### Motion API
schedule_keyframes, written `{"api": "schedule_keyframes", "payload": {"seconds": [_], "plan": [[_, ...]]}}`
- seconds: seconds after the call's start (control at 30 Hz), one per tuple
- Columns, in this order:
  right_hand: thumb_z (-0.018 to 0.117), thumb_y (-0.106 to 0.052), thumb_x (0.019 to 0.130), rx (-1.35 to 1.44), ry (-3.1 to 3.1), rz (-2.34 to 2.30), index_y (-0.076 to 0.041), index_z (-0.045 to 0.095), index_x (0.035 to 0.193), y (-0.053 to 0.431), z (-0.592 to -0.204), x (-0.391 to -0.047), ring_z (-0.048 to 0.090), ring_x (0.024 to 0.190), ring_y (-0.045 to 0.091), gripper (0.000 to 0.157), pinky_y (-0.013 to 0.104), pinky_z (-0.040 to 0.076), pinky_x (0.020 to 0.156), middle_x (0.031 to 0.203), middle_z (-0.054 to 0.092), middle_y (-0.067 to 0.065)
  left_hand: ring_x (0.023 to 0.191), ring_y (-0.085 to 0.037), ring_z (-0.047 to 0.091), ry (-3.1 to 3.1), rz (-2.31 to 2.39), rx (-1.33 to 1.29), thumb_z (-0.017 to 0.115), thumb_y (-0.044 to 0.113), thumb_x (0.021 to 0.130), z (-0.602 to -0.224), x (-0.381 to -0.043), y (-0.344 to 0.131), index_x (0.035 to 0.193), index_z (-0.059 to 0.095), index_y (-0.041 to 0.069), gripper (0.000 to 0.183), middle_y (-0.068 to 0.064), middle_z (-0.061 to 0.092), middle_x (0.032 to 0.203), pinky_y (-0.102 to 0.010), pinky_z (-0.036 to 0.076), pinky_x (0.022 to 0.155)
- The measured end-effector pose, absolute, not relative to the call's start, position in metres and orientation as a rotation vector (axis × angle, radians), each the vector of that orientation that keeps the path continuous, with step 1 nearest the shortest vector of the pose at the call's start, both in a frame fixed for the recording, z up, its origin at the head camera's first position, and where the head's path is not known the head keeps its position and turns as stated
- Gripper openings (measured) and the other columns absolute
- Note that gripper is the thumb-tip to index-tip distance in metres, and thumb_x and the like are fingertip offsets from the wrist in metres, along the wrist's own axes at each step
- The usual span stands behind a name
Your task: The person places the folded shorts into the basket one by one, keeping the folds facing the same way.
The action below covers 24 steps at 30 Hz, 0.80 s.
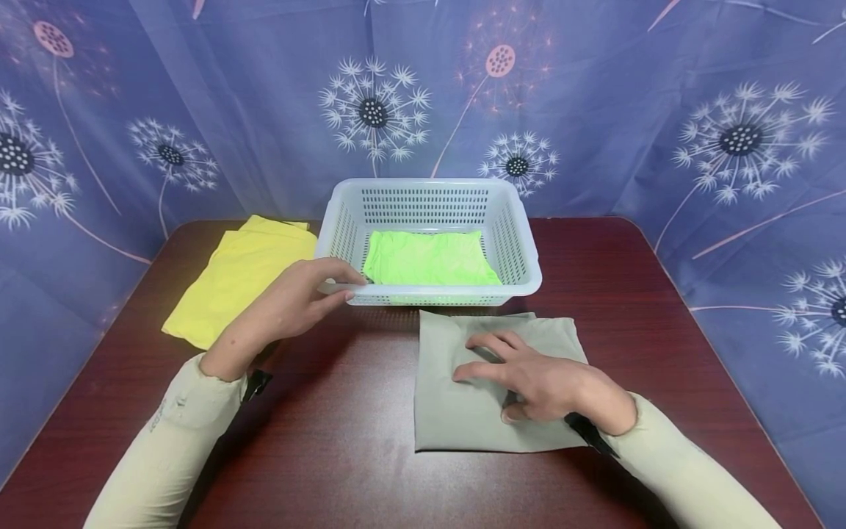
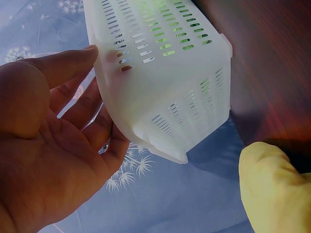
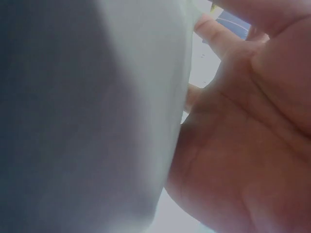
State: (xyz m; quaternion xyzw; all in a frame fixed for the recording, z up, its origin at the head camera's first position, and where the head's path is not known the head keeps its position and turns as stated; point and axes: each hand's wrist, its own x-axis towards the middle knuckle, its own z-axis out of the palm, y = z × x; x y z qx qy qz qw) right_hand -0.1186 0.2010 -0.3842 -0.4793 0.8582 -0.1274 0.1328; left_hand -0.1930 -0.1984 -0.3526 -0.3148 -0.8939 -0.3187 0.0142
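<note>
At its near left corner, my left hand [image 1: 291, 297] grips the white plastic basket [image 1: 436, 289]. In the left wrist view the thumb of that hand [image 2: 63, 121] lies on the outer side of the basket wall [image 2: 170, 87], and the other fingers pass behind the rim. A folded bright green cloth [image 1: 429, 258] lies inside the basket. My right hand [image 1: 535, 378] rests with spread fingers on a folded grey cloth [image 1: 443, 411] in front of the basket. Close up in the right wrist view, the grey cloth [image 3: 87, 121] fills the left side beside my palm [image 3: 233, 141].
A folded yellow cloth [image 1: 231, 272] lies on the dark reddish table [image 1: 344, 455], left of the basket and partly behind my left hand. Blue curtains [image 1: 264, 110] with dandelion prints hang at the back and sides of the table.
</note>
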Motion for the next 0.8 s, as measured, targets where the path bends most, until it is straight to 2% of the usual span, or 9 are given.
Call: {"api": "schedule_keyframes", "payload": {"seconds": [0.33, 0.8], "plan": [[0.087, -0.003, 0.08, -1.391, 2.489, -0.344, -0.03, 0.048, 0.152, 0.19, -0.384, -0.119, 0.032, 0.145, 0.041, 0.086, 0.05, 0.056, 0.099, 0.16, 0.034, 0.016, 0.111, -0.023, 0.073, -2.784, -0.972, -0.978, 0.074, 0.003, 0.098, -0.351, -0.192, -0.198, 0.119, 0.077, 0.013, 0.024, -0.002, 0.076, 0.118, -0.049, 0.059, 0.097], [0.087, -0.01, 0.085, -1.369, 2.479, -0.295, -0.031, 0.047, 0.153, 0.173, -0.383, -0.117, 0.032, 0.145, 0.043, 0.082, 0.052, 0.055, 0.1, 0.162, 0.032, 0.016, 0.113, -0.022, 0.072, -2.807, -0.979, -0.968, 0.074, 0.003, 0.098, -0.35, -0.19, -0.197, 0.12, 0.077, 0.013, 0.024, -0.001, 0.076, 0.121, -0.047, 0.059, 0.098]]}}
